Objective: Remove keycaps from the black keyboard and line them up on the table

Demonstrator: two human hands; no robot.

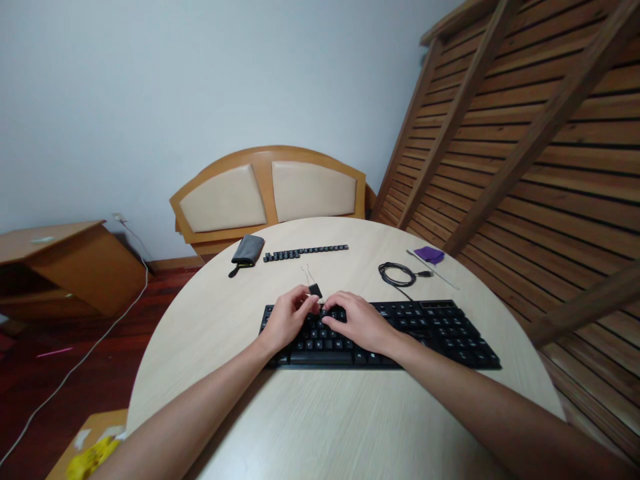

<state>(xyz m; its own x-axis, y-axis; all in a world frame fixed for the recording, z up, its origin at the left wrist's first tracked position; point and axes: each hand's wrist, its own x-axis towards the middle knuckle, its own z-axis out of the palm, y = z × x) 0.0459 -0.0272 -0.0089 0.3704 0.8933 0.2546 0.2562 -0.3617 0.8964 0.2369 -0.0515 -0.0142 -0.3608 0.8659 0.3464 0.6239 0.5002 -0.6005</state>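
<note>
A black keyboard (320,357) lies across the table in front of me, with some keys bare or hidden under my hands. In my left hand (287,319) is a wire keycap puller (315,290), gripped by its black handle with the two wire prongs pointing away from me. My right hand (357,320) rests over the keyboard's upper middle. Its fingers are curled, with thumb and forefinger tips close together at the keys, near the left fingertips. What those tips hold, if anything, is too small to make out.
Beyond the keyboard, loose keycaps (320,250) are lined up in rows. A dark grey pouch (249,249) lies left of them. To the right are the coiled USB cable (397,274), a thin rod (440,273) and a purple cloth (429,255). The round table (210,333) has a curved edge.
</note>
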